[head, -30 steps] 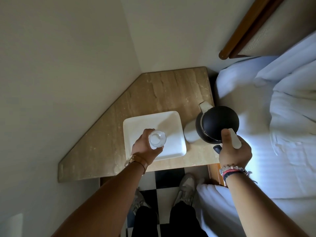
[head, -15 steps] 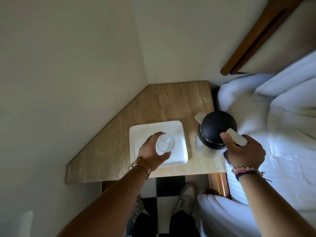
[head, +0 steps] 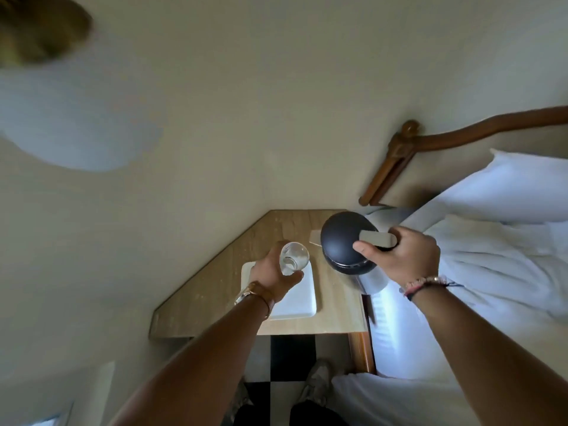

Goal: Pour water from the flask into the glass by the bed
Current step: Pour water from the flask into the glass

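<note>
Here, left of centre, the left hand [head: 272, 276] curls its fingers [head: 293, 276] round the clear drinking glass [head: 294, 258], now raised off the white square tray [head: 302, 305]. Right of it, the right hand [head: 402, 259] grips the black round flask [head: 345, 241] by its beige handle [head: 378, 238], lifted higher than before above the tan stone bench [head: 215, 290]. The white bed [head: 491, 272] fills the right.
</note>
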### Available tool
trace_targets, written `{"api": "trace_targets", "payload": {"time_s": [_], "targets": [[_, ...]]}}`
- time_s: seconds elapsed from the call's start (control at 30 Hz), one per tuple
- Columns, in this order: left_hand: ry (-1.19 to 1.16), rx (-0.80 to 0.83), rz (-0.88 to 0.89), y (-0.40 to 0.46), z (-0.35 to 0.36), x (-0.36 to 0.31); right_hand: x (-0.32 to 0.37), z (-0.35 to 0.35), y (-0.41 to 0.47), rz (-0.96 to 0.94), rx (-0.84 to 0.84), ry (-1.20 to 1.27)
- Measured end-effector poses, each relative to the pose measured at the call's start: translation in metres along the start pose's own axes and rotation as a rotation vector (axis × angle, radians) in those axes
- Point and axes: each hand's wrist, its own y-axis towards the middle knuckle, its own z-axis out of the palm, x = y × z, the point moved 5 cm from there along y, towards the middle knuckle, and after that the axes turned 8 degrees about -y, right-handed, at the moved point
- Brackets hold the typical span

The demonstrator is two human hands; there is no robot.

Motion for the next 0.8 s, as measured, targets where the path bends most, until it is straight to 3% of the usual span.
{"api": "trace_targets", "payload": {"time_s": [0.4,0.8], "targets": [[-0.081,-0.055,0.162,-0.023,-0.086,-0.158,0.104,-0.17,0.062,-0.251,-0.062,-0.152],[-0.07,-0.032,0.26,-0.031,-0.118,-0.223,0.176,-0.243,0.099,-0.436,-0.045,-0.416]]}}
